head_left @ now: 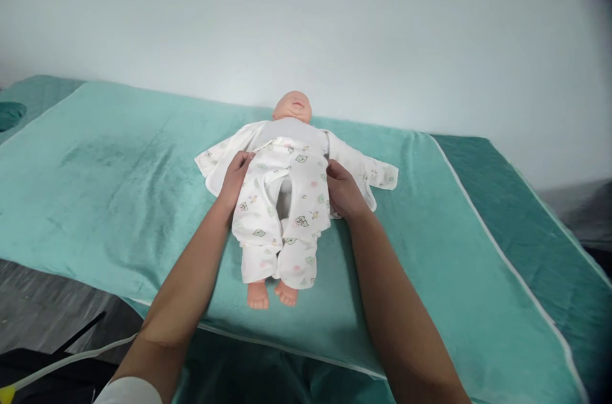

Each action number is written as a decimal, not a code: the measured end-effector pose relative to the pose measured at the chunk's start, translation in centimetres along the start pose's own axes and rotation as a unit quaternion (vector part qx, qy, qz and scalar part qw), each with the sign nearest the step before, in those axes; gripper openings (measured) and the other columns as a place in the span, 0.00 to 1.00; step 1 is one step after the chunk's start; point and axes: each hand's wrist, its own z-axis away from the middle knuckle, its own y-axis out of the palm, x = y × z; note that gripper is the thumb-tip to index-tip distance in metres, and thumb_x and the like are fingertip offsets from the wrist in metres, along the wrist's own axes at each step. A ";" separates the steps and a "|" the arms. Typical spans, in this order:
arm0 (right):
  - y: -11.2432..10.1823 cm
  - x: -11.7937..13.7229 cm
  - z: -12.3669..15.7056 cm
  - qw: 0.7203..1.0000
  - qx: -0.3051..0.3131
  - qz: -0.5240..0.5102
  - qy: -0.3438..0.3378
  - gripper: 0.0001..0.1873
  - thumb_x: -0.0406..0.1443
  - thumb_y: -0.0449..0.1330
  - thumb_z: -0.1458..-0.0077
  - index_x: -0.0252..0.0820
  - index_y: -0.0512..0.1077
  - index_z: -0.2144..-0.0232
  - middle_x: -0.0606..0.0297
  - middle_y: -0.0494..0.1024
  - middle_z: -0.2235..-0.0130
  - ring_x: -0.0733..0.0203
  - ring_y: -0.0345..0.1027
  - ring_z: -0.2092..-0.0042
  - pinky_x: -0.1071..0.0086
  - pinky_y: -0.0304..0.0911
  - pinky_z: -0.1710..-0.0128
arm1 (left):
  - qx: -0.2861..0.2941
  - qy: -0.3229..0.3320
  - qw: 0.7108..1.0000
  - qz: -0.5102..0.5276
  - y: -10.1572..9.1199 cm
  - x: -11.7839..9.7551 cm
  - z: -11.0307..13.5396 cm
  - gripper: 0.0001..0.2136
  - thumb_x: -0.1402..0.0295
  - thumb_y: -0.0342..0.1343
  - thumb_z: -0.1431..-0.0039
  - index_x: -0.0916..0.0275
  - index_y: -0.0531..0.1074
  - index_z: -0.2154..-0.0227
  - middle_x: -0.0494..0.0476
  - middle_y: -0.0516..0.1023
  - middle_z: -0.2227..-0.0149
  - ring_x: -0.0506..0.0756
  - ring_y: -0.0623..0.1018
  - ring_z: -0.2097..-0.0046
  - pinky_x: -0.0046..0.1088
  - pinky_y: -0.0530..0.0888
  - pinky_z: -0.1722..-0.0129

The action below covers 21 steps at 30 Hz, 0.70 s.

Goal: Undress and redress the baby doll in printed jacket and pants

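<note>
A baby doll [292, 108] lies on its back on a teal towel [119, 200], head away from me, bare feet towards me. It wears white printed trousers [291, 200] and lies on an open white printed jacket [377, 173]. My left hand [235, 176] grips the trousers' waist at the doll's left-of-view side, fingers curled over the fabric edge. My right hand [342, 190] holds the other side of the waist, fingers tucked against the cloth.
The towel covers a table against a pale wall [335, 21]. A darker teal cloth [535, 232] lies at the right. A white tube with a yellow end [57, 366] hangs below the table's near left edge.
</note>
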 end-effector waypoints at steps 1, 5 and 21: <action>0.2 -0.1 -0.2 1.000 -0.019 -0.011 0.003 0.16 0.43 0.74 0.56 0.48 0.71 0.69 0.72 0.77 0.71 0.60 0.72 0.69 0.65 0.70 0.70 | -0.017 -0.005 1.000 -0.005 0.1 0.1 -0.2 0.13 0.61 0.55 0.32 0.60 0.67 0.72 0.48 0.66 0.71 0.51 0.65 0.66 0.27 0.64 0.64; 0.9 -0.5 -0.9 0.996 -0.078 -0.027 0.014 0.16 0.42 0.72 0.56 0.48 0.69 0.70 0.74 0.74 0.75 0.61 0.70 0.72 0.65 0.68 0.73 | -0.065 0.006 0.997 -0.036 0.7 0.8 -1.1 0.13 0.61 0.53 0.31 0.60 0.65 0.72 0.49 0.66 0.69 0.51 0.67 0.64 0.28 0.65 0.61; -0.1 1.9 -2.4 0.963 0.021 0.178 -0.202 0.15 0.49 0.70 0.47 0.48 0.72 0.66 0.64 0.71 0.37 0.50 0.60 0.31 0.53 0.53 0.30 | 0.156 0.180 0.966 -0.096 -0.5 -1.2 -4.2 0.09 0.61 0.62 0.39 0.58 0.70 0.61 0.61 0.72 0.39 0.59 0.71 0.38 0.37 0.66 0.38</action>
